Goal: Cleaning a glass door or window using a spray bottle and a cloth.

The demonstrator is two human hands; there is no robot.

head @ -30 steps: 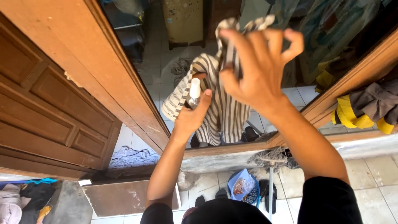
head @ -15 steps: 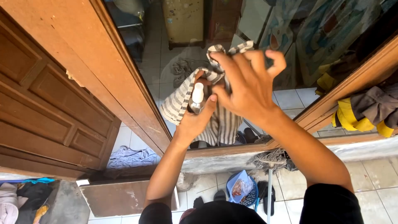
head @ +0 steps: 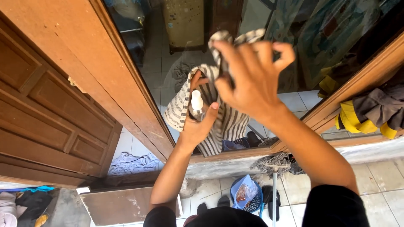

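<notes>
My right hand (head: 252, 80) presses a grey-and-white striped cloth (head: 227, 122) against the window glass (head: 176, 54), bunching its top between the fingers while the rest hangs down. My left hand (head: 200, 126) is raised just left of the cloth and grips a small spray bottle (head: 196, 104) with a white nozzle, held close to the pane. The bottle's body is mostly hidden by my fingers and the cloth.
A brown wooden window frame (head: 126, 80) runs diagonally, with a panelled wooden door (head: 46, 126) to the left. Below lie a mop (head: 274, 168), a blue basket (head: 246, 194), sandals, a pale cloth (head: 132, 162) and yellow and dark clothing (head: 370, 113) on the sill.
My right hand with the cloth moved down the glass, then back up and slightly right. The left hand with the bottle stayed close under it.
</notes>
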